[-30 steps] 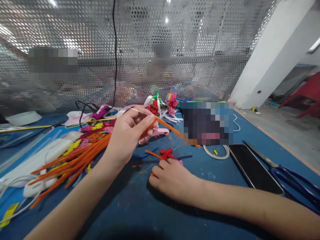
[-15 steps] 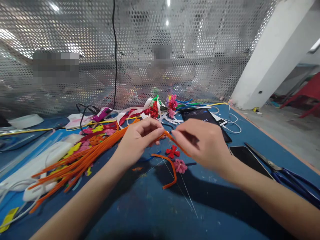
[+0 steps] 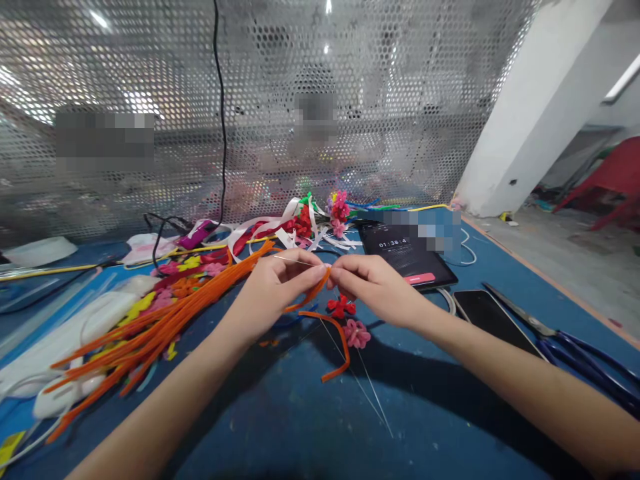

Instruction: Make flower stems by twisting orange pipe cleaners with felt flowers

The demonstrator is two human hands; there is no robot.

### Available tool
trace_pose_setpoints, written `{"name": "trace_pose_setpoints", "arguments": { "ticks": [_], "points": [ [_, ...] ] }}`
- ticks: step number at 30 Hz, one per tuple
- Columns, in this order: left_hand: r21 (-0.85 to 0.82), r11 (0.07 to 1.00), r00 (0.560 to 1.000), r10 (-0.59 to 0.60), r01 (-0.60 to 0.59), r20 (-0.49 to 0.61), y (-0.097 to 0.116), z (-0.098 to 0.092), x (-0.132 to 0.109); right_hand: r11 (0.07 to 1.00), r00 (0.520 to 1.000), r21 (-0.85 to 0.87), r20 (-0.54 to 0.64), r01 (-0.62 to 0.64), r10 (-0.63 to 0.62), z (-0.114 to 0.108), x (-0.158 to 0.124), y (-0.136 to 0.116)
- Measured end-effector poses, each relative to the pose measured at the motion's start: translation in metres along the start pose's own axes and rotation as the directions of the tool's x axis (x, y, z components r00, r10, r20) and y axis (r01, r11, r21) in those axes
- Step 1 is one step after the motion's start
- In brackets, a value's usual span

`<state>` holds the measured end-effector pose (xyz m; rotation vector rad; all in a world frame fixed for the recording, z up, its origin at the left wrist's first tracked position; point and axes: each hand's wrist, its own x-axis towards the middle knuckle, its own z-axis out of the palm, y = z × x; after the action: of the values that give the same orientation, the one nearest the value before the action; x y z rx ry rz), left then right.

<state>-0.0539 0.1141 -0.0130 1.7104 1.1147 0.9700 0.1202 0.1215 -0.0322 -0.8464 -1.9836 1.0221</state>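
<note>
Head view: we record the left hand and right hand, each grip pinching the same bent orange chenille stem above the blue counter. Below, we note a kinked orange strip lying beside a pink flower, near a red flower.

Perforated metal screen behind blue tabletop; white pillar right; grey floor, red furniture beyond
</note>
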Motion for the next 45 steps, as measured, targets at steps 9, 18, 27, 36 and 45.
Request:
{"name": "trace_pose_setpoints", "arguments": {
  "ticks": [9,18,27,36,45],
  "points": [
    [0.266,0.923,0.949,0.306,-0.277,-0.076,0.000,-0.004,-0.002,0.998,0.997,-0.016,0.033,0.064,-0.063,0.001,-0.001,-0.003],
    [0.242,0.970,0.999,0.007,0.004,-0.045,-0.002,-0.006,0.002,0.879,0.967,-0.428,-0.043,0.209,-0.251,0.008,-0.005,0.006],
    [-0.212,0.948,0.971,-0.221,0.237,0.094,-0.009,-0.006,0.003,0.774,0.953,-0.590,-0.023,0.231,-0.303,0.007,-0.006,0.008],
    [-0.445,0.852,0.961,-0.262,0.274,0.090,-0.016,0.004,0.006,0.910,0.984,-0.396,-0.066,0.124,-0.163,0.012,-0.004,0.010],
    [-0.493,0.807,0.946,-0.273,0.325,0.176,-0.026,0.006,0.008,0.984,0.999,-0.178,-0.026,0.031,-0.036,0.010,0.002,0.014]
  ]
}}
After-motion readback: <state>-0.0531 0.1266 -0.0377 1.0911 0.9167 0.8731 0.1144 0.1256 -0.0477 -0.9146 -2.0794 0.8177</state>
